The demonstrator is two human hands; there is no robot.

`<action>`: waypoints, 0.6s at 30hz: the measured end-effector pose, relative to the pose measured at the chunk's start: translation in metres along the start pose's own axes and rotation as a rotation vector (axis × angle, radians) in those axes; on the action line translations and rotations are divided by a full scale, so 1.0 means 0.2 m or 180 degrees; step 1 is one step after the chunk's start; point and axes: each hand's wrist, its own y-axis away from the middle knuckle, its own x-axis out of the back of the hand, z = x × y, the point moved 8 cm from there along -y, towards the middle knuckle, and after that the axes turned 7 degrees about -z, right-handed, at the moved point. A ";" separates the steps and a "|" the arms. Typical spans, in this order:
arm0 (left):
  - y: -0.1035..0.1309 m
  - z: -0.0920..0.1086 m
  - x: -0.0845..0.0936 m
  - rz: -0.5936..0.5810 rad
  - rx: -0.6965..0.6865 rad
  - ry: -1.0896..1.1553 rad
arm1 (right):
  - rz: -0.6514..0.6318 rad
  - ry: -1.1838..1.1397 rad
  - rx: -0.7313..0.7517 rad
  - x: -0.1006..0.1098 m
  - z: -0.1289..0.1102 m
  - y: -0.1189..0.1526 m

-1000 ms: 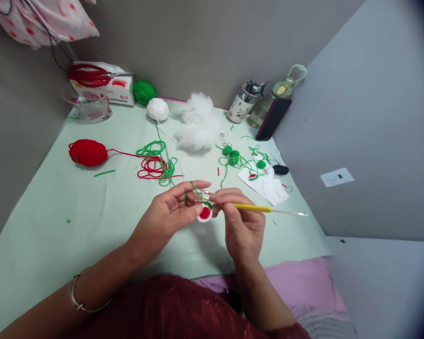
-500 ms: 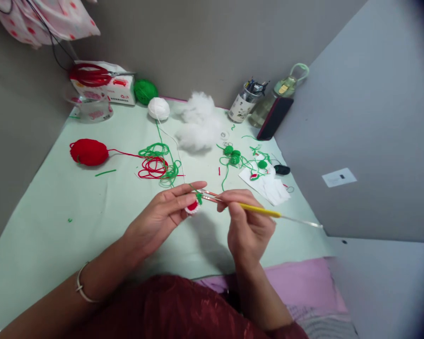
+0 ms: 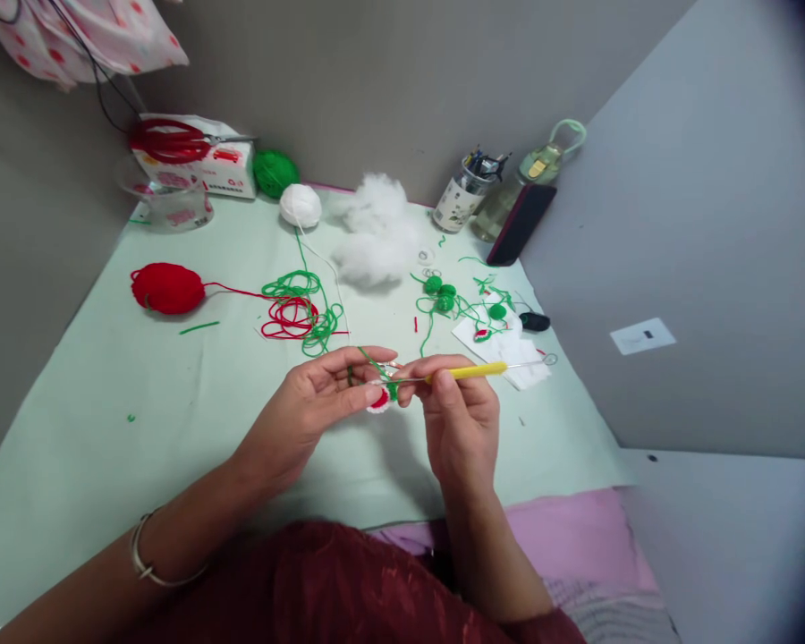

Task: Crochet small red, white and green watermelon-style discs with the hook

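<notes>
My left hand (image 3: pixel 315 394) is closed on a small crochet piece (image 3: pixel 378 400), red with a white rim and a green part at its right. Green yarn runs from the piece up over the left fingers. In my right hand (image 3: pixel 460 407) is a crochet hook (image 3: pixel 473 371) with a yellow handle, held almost level. Its thin metal shaft reaches left to the green stitches, where the tip is hidden by fingers. Something thin and shiny shows between the two hands, too small to make out. Both hands are close together above the table's front half.
A red yarn ball (image 3: pixel 167 288), tangled yarn (image 3: pixel 301 313), a white yarn ball (image 3: pixel 300 206) and a green one (image 3: pixel 275 173) lie left. White stuffing (image 3: pixel 376 233) sits at the back. Small green balls (image 3: pixel 445 302), paper (image 3: pixel 503 344), a phone (image 3: pixel 521 225) and a bottle (image 3: pixel 510 201) stand right.
The crochet piece and my left fingertips have shifted slightly right. My right hand has turned the hook from slanting down rightward to nearly level, its rear end now raised.
</notes>
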 end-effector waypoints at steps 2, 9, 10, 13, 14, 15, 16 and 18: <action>0.00 0.00 0.01 0.0011 -0.0006 -0.0078 | -0.0048 0.0082 0.0009 0.00 -0.02 0.00; 0.02 0.03 0.01 0.0032 -0.0189 -0.0243 | -0.0143 0.0903 0.0779 -0.04 -0.17 0.05; 0.02 0.03 0.01 0.0041 -0.0228 -0.0276 | -0.0148 0.1051 0.0934 -0.05 -0.19 0.06; 0.02 0.03 0.00 0.0075 -0.0274 -0.0305 | -0.0147 0.1351 0.1256 -0.07 -0.22 0.08; 0.02 0.03 0.00 0.0110 -0.0283 -0.0304 | -0.0165 0.1442 0.1318 -0.08 -0.23 0.09; 0.02 0.03 0.00 0.0160 -0.0293 -0.0316 | -0.0201 0.1537 0.1368 -0.09 -0.23 0.09; 0.02 0.04 0.00 0.0232 -0.0318 -0.0345 | -0.0245 0.1632 0.1408 -0.10 -0.24 0.09; 0.03 0.06 0.00 0.0397 -0.0392 -0.0451 | -0.0283 0.1763 0.1498 -0.11 -0.25 0.09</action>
